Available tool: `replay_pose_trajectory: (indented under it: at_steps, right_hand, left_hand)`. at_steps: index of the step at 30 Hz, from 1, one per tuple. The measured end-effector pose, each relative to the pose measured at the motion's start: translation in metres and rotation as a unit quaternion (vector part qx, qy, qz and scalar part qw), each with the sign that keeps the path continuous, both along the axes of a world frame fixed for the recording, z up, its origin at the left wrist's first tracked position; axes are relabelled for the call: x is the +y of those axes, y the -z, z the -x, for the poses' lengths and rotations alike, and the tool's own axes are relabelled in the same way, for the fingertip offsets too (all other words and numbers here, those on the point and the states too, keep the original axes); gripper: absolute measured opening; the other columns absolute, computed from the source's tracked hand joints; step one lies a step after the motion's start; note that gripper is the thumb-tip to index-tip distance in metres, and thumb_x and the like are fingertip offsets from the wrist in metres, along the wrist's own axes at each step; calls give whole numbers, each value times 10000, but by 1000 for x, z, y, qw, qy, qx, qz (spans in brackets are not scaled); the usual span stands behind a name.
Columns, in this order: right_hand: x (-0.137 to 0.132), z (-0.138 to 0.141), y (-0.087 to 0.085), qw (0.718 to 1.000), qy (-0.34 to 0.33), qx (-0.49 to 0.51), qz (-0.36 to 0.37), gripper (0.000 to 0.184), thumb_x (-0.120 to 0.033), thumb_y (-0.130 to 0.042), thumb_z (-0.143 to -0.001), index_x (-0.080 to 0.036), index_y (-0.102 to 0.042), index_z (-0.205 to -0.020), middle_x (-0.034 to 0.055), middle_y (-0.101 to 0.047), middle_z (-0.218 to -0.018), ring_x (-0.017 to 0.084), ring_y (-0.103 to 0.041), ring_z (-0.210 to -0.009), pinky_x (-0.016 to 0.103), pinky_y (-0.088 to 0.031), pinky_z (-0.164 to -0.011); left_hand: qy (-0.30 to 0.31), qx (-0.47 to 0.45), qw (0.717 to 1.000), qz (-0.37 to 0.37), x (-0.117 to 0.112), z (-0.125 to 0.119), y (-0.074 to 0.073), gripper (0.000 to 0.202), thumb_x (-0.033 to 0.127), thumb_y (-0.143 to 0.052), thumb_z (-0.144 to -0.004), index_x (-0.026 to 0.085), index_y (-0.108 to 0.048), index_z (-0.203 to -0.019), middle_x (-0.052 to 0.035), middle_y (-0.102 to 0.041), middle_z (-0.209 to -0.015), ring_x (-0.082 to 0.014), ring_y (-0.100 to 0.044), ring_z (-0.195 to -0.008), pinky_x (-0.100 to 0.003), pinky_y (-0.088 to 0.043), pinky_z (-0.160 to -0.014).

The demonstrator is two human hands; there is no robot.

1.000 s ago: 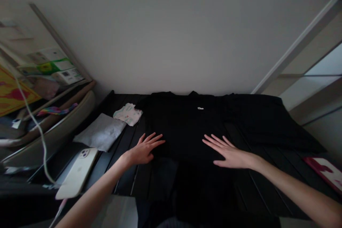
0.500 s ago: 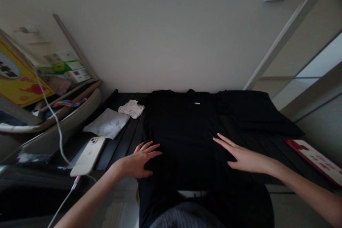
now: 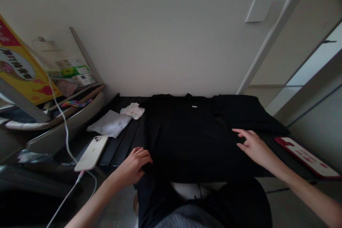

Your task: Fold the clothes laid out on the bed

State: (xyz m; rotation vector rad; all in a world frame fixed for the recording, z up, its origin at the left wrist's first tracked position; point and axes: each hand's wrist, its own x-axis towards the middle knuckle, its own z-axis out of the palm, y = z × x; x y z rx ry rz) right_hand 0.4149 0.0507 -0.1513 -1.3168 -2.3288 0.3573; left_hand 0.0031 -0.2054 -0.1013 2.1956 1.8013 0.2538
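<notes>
A black T-shirt [image 3: 184, 139] lies spread over a dark slatted bench [image 3: 125, 141], with a small white mark [image 3: 194, 106] near its far end. At its left edge, near the front, my left hand [image 3: 136, 164] has its fingers curled closed on the cloth. My right hand [image 3: 252, 146] is at the shirt's right side, thumb and forefinger apart, with the fingertips by the dark fabric. Black on black hides exactly where the shirt's right edge runs. Folded black cloth [image 3: 243, 112] lies beyond my right hand.
Left on the bench are a folded grey cloth [image 3: 110, 123], a small white patterned cloth [image 3: 133, 110] and a phone [image 3: 92, 153] on a charging cable. A red-and-white flat box [image 3: 307, 156] lies at right. Behind stands a wall [image 3: 171, 42]; a cart [image 3: 66, 124] is at far left.
My left hand has gone from lying flat on the shirt to gripping its left edge. My right hand has moved right, off the shirt's middle, with fingers more bent. The view has shifted slightly.
</notes>
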Motion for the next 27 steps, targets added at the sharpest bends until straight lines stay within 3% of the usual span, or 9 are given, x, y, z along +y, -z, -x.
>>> replay_pose_trajectory:
  at_steps: [2,5,9,12,14,16,20,24,27]
  right_hand:
    - [4,-17,-3,997,-9,-61,-50,447,-131,-434,-776,-170,-578,-1197,127,-535,-1079,213,-637,-848,336,-509,-791]
    - [-5,-23,9,981,-43,-189,-31,487,-12,-381,-727,-170,-641,-1107,131,-579,-1065,209,-639,-903,320,-496,-803]
    - [-32,14,13,951,-39,-298,-76,437,-23,-437,-735,-151,-661,-1088,191,-577,-1225,338,-562,-1083,446,-490,-807]
    - [-60,65,-13,971,-82,-205,-96,389,-136,-449,-841,-141,-594,-1202,188,-526,-1309,338,-506,-1165,493,-465,-896]
    - [-83,101,-35,976,-193,-90,-41,395,-253,-457,-906,-157,-523,-1283,147,-526,-1313,267,-494,-1200,444,-421,-1008]
    - [-107,134,-51,959,-283,9,27,513,-368,-537,-886,-183,-437,-1353,117,-497,-1348,234,-470,-1241,405,-395,-1059]
    - [-144,182,-54,930,-336,114,94,838,-372,-721,-743,-186,-286,-1434,130,-440,-1378,249,-447,-1269,403,-405,-1063]
    - [-154,199,-47,943,-284,141,97,539,-82,-560,-804,-199,-445,-1318,110,-527,-1261,225,-530,-1185,386,-442,-1020]
    - [-155,196,-51,921,-340,142,128,310,-69,-514,-846,-207,-590,-1113,57,-624,-1073,184,-615,-1020,321,-488,-930]
  left_hand:
    - [17,-34,999,13,-3,-4,-4,471,-8,-445,-594,243,-619,-952,-11,-622,-988,-195,-535,-1026,-365,-351,-993]
    - [58,-52,996,41,-1,-13,-2,437,-3,-465,-620,251,-646,-926,-10,-631,-966,-195,-533,-1036,-360,-355,-995]
    - [73,-71,995,10,9,-24,-1,332,30,-482,-741,236,-631,-954,-24,-634,-1025,-195,-524,-1076,-355,-360,-1012]
    - [55,-89,994,-25,21,-31,-5,231,115,-454,-867,207,-597,-1024,-55,-637,-1046,-188,-561,-1038,-329,-406,-970]
    - [40,-89,995,-34,30,-34,-7,200,163,-438,-910,195,-592,-1034,-62,-649,-1011,-186,-591,-994,-312,-432,-931]
    - [19,-95,994,-39,39,-38,-6,187,202,-448,-922,195,-595,-1038,-56,-661,-986,-185,-612,-962,-297,-452,-893]
    - [-27,-163,985,-38,50,-42,-2,214,223,-456,-920,199,-595,-1082,-41,-677,-1008,-173,-636,-919,-273,-478,-834]
    - [-38,-236,971,-24,45,-35,-6,211,236,-504,-883,200,-602,-1066,-23,-682,-1014,-158,-637,-918,-254,-486,-822]
    - [-53,-259,964,-26,45,-11,-6,197,307,-538,-863,196,-614,-1008,-27,-683,-998,-165,-630,-938,-262,-484,-846]
